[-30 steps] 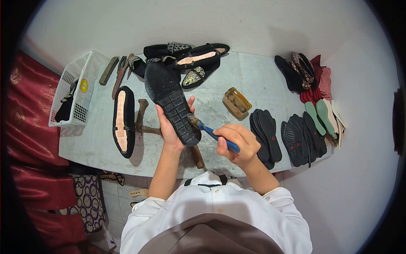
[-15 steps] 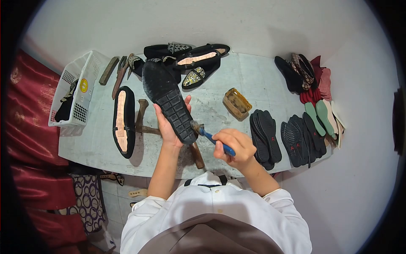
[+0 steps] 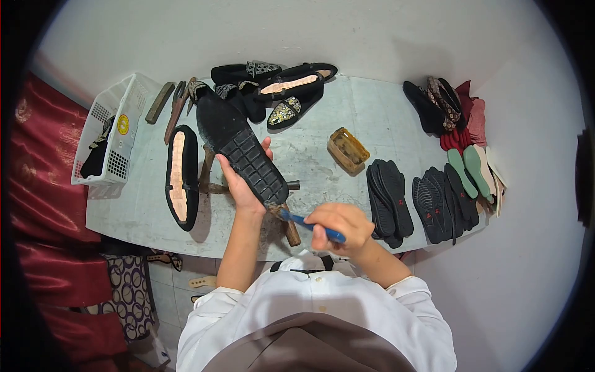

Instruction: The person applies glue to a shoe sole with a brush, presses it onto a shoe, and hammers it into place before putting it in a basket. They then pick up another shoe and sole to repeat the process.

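A black sole (image 3: 248, 155) with a grid of square blocks lies slanted in my left hand (image 3: 243, 189), its toe end pointing to the upper left. The fingers of that hand go behind it, with the thumb along its left edge. My right hand (image 3: 339, 227) is closed around a blue-handled brush (image 3: 300, 220). The brown bristles touch the lower end of the sole. Behind the sole a hammer (image 3: 211, 177) lies partly hidden, and a wooden handle (image 3: 289, 226) shows below it. A small yellowish container (image 3: 348, 150) stands to the right.
Black shoes (image 3: 285, 93) lie at the table's back, and one black shoe (image 3: 181, 178) rests at the left. A white basket (image 3: 127, 133) stands beyond tools. Black soles (image 3: 389, 201), green insoles (image 3: 471, 170) and patterned shoes (image 3: 440, 105) are at the right.
The sole has tilted further, its toe end moving left and down. The brush has moved left and down from the sole's right edge to its lower end, with my right hand following.
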{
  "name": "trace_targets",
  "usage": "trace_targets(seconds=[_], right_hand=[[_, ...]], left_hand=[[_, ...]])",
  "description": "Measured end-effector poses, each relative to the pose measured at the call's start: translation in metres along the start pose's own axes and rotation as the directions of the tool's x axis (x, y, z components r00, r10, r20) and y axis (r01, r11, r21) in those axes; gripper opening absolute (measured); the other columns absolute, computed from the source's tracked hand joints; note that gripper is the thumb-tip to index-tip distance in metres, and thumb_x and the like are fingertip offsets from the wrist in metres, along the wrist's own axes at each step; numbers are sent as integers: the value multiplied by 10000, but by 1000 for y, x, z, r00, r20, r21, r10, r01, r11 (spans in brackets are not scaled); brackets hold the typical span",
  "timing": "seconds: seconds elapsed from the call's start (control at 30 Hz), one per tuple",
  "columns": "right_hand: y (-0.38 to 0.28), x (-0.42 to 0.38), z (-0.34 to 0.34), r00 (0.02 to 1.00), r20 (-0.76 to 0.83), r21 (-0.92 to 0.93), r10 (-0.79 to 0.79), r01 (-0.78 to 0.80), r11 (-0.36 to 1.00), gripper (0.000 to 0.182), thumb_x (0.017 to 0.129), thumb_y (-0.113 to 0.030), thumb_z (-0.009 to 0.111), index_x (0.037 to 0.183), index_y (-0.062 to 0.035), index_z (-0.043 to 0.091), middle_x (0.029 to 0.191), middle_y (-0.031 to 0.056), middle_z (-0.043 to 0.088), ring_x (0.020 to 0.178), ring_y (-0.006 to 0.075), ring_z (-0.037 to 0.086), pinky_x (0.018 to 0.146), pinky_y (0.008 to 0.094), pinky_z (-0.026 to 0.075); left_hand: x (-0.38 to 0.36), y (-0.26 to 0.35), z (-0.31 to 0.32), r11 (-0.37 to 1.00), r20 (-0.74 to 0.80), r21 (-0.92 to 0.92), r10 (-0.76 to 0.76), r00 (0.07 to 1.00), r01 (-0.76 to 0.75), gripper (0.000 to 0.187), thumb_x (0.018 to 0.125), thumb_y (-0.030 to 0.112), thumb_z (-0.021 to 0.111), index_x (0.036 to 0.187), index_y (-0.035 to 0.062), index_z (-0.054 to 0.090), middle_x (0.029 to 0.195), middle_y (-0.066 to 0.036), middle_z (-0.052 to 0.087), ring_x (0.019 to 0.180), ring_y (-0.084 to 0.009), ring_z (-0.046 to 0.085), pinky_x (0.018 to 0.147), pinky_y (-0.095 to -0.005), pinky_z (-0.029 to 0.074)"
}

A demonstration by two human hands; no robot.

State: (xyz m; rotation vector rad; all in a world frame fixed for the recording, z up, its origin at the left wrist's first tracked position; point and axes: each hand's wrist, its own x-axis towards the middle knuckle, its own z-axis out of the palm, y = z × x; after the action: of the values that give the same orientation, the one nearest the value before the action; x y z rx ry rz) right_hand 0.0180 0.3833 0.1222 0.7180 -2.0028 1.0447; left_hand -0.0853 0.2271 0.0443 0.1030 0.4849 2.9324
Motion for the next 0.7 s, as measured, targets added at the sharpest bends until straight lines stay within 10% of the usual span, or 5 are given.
trace_targets(seconds=[0.7], right_hand=[[15,10,-16,998,-45,-14,-45,44,999,56,685,-63,664,729,-53,632,669,58,616,571,190,620,495,257,482]], left_hand=[[-6,-2,7,998,-80,-4,-65,995,65,682,893,652,315,1174,62,510,1116,-212,578,877,-217,620,699,-285,556]])
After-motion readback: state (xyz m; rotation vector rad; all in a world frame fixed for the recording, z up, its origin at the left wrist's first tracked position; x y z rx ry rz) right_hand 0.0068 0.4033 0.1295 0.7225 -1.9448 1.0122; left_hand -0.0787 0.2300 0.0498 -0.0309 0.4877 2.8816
